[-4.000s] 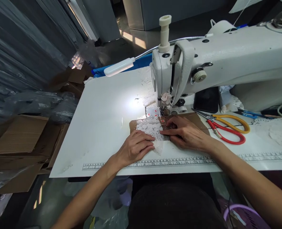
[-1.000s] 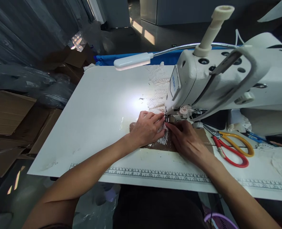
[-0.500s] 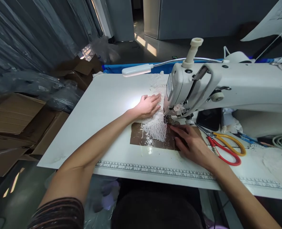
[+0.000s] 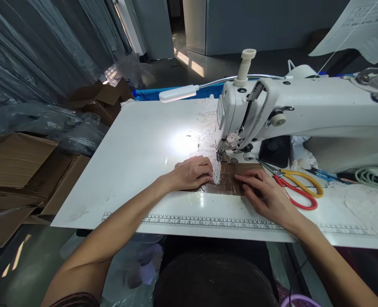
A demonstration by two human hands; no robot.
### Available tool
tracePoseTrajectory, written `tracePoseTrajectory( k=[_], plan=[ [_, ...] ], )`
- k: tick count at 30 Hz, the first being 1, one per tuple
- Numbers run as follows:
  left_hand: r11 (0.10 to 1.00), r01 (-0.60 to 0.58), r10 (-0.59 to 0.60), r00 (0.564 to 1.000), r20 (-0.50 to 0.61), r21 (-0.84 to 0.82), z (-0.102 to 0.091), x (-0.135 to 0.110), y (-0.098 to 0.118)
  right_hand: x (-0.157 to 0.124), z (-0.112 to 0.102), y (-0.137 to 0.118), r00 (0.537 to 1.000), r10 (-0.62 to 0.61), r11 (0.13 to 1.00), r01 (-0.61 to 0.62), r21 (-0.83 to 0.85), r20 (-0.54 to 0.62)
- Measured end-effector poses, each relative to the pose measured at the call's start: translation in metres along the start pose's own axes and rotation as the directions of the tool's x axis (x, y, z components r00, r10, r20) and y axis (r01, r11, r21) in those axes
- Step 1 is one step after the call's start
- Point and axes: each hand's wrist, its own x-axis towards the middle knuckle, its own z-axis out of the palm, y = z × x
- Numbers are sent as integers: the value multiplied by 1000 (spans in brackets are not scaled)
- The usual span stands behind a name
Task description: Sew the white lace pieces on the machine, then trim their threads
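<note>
A strip of white lace (image 4: 208, 138) runs across the white table (image 4: 138, 162) and under the foot of a white sewing machine (image 4: 304, 115). My left hand (image 4: 193, 172) lies on the lace just left of the needle, fingers curled and pressing it down onto a brown taped patch (image 4: 230, 184). My right hand (image 4: 267, 196) rests flat on that patch to the right of the lace, fingers stretched out toward the needle, holding nothing.
Red and yellow scissors (image 4: 296, 187) lie right of my right hand. A gooseneck lamp (image 4: 174, 94) lights the table. A printed ruler (image 4: 208, 221) runs along the front edge. Cardboard boxes (image 4: 19, 166) and plastic bags stand at the left. More lace (image 4: 364, 204) lies at the far right.
My left hand has come back from behind the needle toward me and now presses the lace on the brown patch. My right hand has shifted slightly right. The view has tilted.
</note>
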Motion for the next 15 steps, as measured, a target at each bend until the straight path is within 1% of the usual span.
tracePoseTrajectory(
  k=[3, 6, 9, 12, 15],
  plan=[
    [999, 21, -22, 999, -43, -35, 4, 1, 1, 12, 4, -7, 999, -17, 999, 16, 36, 37],
    [999, 27, -31, 994, -103, -39, 6, 2, 3, 27, 9, -13, 994, -49, 997, 43, 66, 102],
    [999, 34, -38, 982, -184, -24, 7, 1, 4, 41, 17, -17, 987, -38, 999, 37, 11, 156],
    [1000, -25, 26, 975, -219, 8, 7, 1, 2, 50, 24, -18, 991, -6, 998, 15, -66, 136],
    [995, -65, 80, 969, -233, 73, 7, 1, -1, 52, 26, -16, 996, -15, 1000, 15, 6, 83]
  ],
)
